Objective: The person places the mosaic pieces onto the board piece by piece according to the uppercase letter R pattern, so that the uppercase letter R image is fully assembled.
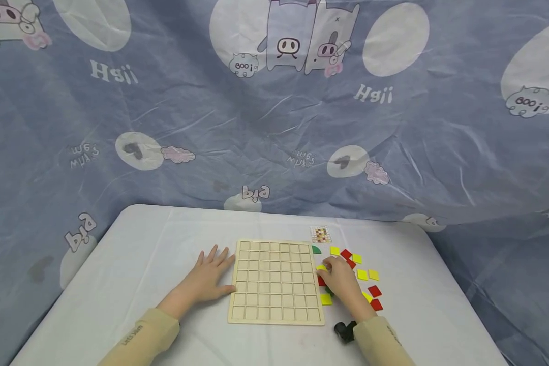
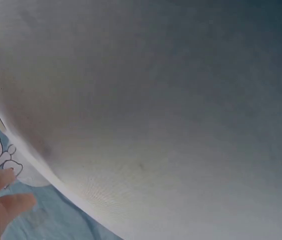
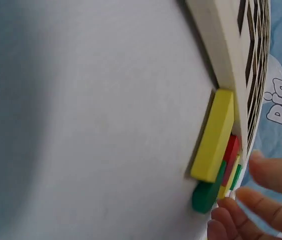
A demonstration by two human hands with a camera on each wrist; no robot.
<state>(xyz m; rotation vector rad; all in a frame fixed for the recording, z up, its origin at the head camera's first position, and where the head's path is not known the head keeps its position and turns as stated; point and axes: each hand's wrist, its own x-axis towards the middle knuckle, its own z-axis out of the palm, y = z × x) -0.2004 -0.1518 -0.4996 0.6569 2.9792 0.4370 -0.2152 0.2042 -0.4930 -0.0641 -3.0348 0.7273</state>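
A pale wooden grid board [image 1: 276, 274] lies flat on the white table. My left hand [image 1: 206, 278] rests with spread fingers against its left edge; only some of its fingers [image 2: 16, 204] show in the left wrist view. At the board's right edge, my right hand [image 1: 341, 282] reaches over loose pieces with bent fingers. Its thumb and forefinger stand apart near a yellow square [image 1: 321, 267], with nothing visible between them in the right wrist view. Close by lie a yellow block [image 3: 213, 137], a red block [image 3: 230, 156] and a green rounded block [image 3: 208, 192].
More yellow squares [image 1: 362, 275] and red squares [image 1: 374, 291] are scattered right of the hand. A small patterned card [image 1: 321, 234] lies behind the board, near a green piece [image 1: 316, 249]. A black object [image 1: 344, 332] sits by the right sleeve. Patterned cloth [image 1: 274, 112] hangs behind.
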